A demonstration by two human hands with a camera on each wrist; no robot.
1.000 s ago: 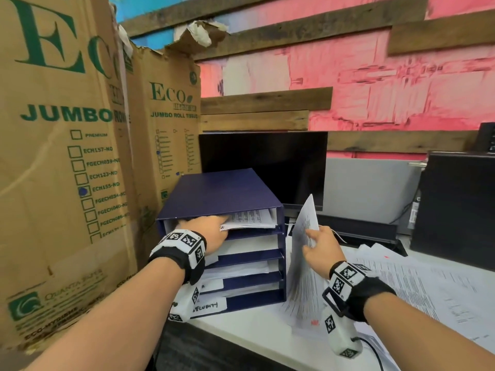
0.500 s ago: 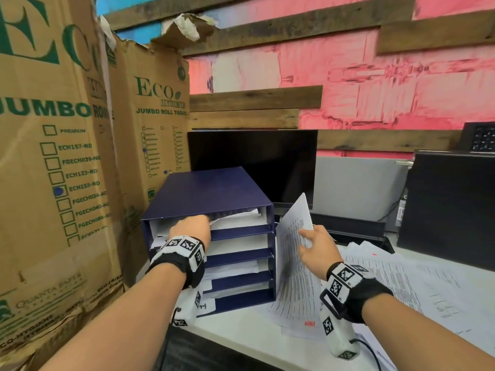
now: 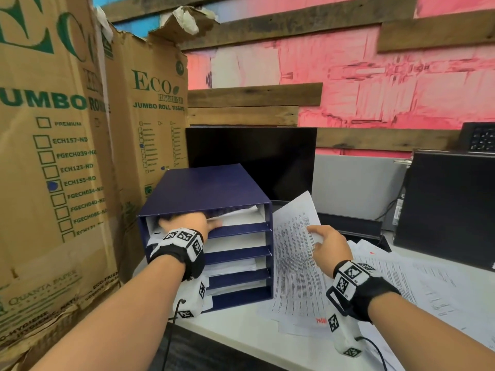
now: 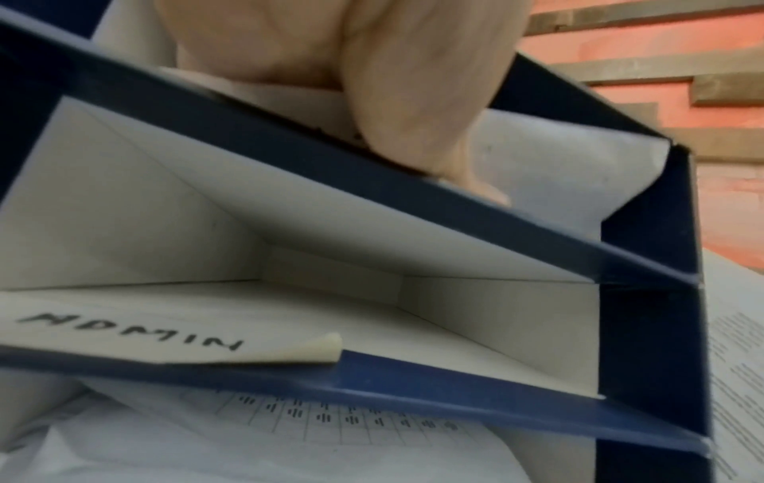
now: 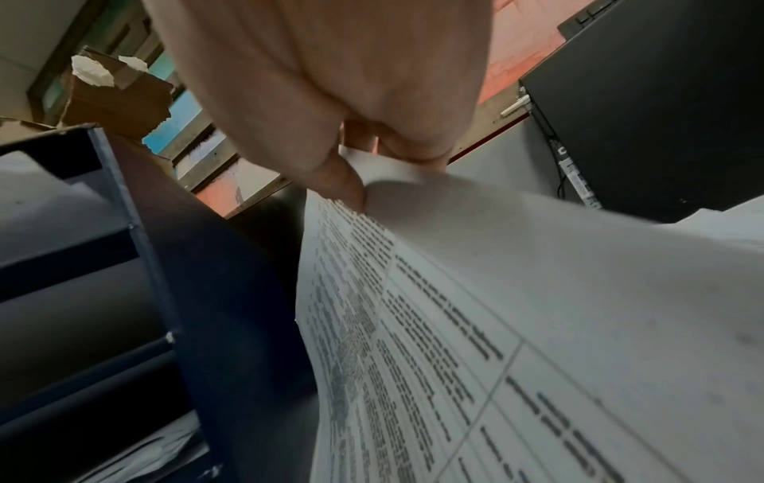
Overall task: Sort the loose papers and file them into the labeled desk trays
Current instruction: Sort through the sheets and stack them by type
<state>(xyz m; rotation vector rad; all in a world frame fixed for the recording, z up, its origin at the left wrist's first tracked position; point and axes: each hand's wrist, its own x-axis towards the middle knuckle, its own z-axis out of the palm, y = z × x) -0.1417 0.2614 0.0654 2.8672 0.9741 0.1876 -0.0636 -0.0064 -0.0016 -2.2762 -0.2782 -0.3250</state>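
Crowding the left: two tall corrugated cardboard boxes [image 3: 61, 156] printed with green ECO JUMBO lettering stand just beside the tray unit, the farther one with a torn top flap
Far side: a black monitor [image 3: 251, 162] stands behind the unit, a grey panel to its right, then a dark box-shaped case [image 3: 450, 207] at the far right; rough wooden planks cross a pink wall
Tray unit: a dark blue desk tray unit [image 3: 214, 188] of stiff board with white lining, four stacked slots showing, each with white sheets inside; the left wrist view shows a curling hand-lettered label [image 4: 165, 340] on one slot's front lip
Left hand: the left hand [image 3: 187, 223] reaches into the top slot, fingers lying flat on the papers there, grip relaxed, not curled round anything
Right hand: the right hand [image 3: 329, 245] pinches the upper edge of a printed sheet [image 3: 294, 253], thumb in front, fingers behind; the thin page bows, tilted up just right of the unit
Table: a white table [image 3: 235, 330] carries loose papers [image 3: 417, 277] spread flat at right, overlapping, too many to count
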